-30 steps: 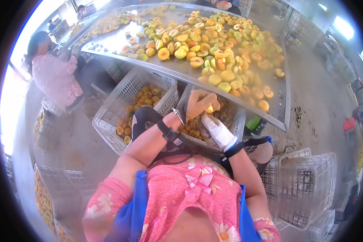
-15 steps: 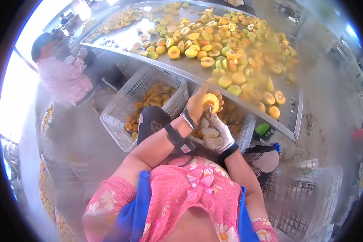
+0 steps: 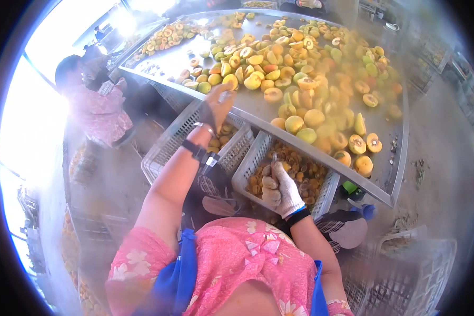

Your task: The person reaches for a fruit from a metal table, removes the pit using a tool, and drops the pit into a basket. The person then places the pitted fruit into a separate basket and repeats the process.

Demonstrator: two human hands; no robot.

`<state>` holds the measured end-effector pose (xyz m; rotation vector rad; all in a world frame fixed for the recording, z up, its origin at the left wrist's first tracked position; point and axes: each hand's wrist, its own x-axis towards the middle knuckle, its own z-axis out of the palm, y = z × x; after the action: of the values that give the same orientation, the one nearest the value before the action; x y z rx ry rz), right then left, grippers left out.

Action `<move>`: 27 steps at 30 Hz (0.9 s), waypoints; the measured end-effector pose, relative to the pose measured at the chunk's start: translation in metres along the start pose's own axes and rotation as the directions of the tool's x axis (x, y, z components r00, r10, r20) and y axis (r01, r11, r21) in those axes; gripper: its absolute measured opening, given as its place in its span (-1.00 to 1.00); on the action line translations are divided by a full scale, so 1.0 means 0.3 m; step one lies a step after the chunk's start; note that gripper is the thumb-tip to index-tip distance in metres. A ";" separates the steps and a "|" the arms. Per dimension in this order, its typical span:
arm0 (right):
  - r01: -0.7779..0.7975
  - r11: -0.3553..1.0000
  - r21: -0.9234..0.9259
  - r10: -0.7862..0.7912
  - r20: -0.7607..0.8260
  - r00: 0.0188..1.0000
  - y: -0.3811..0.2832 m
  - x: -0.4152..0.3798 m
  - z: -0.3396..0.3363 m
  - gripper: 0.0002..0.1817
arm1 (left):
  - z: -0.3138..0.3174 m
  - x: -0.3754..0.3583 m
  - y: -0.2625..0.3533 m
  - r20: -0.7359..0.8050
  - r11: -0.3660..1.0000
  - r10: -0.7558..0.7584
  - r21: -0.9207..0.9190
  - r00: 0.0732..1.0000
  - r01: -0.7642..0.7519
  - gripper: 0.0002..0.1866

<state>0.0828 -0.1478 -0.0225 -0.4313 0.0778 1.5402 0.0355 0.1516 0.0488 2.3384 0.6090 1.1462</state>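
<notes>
My bare left hand [image 3: 218, 107], with a bracelet and a wrist device, stretches over the near edge of the metal table [image 3: 243, 116]. Its fingers are extended, fingertips right at a yellow apricot half [image 3: 230, 81]. In a white, stained glove, my right hand [image 3: 280, 190] closes around a small pitting tool [image 3: 274, 157] whose metal tip points up. That hand hovers above a plastic crate [image 3: 243, 176] of small brownish-orange pieces. A heap of halved apricots [image 3: 279, 60], some with pits showing, covers much of the tabletop.
Left of that crate, another crate [image 3: 160, 158] holds orange fruit, partly behind my left arm. A person in pink [image 3: 97, 113] sits farther left. Stacked crates [image 3: 421, 263] stand at the lower right. A green object [image 3: 348, 187] lies under the table's corner.
My left hand has left the apricot half held against the tool and moved up-left to the table. That half is gone from view. My right hand stays low with the tool.
</notes>
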 end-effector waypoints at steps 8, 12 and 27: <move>0.064 0.995 -0.079 -0.077 -0.164 0.983 0.007 -0.003 0.026 -0.66 | 0.390 0.163 0.103 0.433 0.929 -0.325 0.310 0.841 0.200 -0.34; 0.133 0.982 -0.135 -0.150 -0.125 0.981 0.010 -0.014 0.048 -0.64 | 0.440 0.160 0.082 0.435 0.936 -0.222 0.347 0.873 0.065 -0.36; 0.421 0.276 -0.864 -0.728 0.099 0.679 0.019 -0.009 0.034 -0.59 | 0.145 -0.263 0.352 0.674 -0.393 -0.207 -0.721 0.709 0.571 -0.60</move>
<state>0.0750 -0.1471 -0.0135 -1.3516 -0.5813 0.6017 0.0464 0.0135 0.0383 0.5165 0.1741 0.4166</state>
